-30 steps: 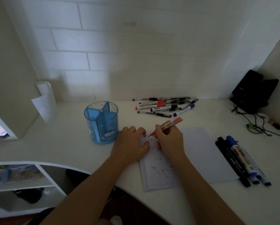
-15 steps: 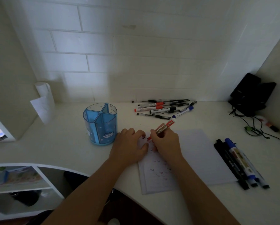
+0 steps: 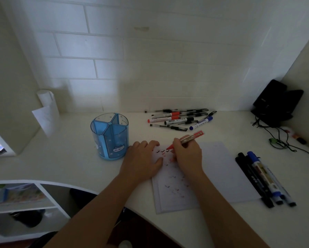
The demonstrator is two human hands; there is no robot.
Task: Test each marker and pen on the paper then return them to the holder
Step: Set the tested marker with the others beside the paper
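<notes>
The right hand (image 3: 186, 154) is pinching the red marker (image 3: 190, 138) between thumb and curled fingers at the centre of the frame. The marker tip is meeting the paper (image 3: 221, 169) beside a row of short check marks. The marker's long axis is running from the tip at lower left to the rear end at upper right, so the rear end is pointing away from the holder (image 3: 110, 136). The left hand (image 3: 143, 161) is lying palm down, fingers relaxed, pressing the paper's left edge against the table (image 3: 69, 167). The blue holder is standing upright just left of that hand, which places the left hand between marker and holder. The left hand is nearer the holder, but the right hand has the marker; by judgement, the return is calling for a leftward reach across the left hand. A pile of pens (image 3: 180, 119) is lying above the paper, and three markers (image 3: 263, 178) are lying side by side at right.
</notes>
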